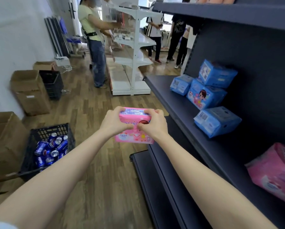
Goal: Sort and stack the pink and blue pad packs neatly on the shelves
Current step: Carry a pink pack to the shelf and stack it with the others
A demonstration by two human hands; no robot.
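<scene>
I hold a pink pad pack (133,138) out in front of me over the floor, just left of the dark shelf unit. My left hand (113,122) grips its left side and my right hand (152,123) grips its right side, fingers curled over the top edge. On the middle dark shelf (164,96) lie several blue pad packs: a loose pile (206,90) at the back and one apart (217,122) nearer me. A large pink pack (275,171) sits at the shelf's near right end.
A black crate of blue cans (50,149) stands on the wooden floor at left, among cardboard boxes (29,91). A lower dark shelf (155,187) juts out below my arms. A person (93,45) works at a white rack (131,63) ahead; others stand behind.
</scene>
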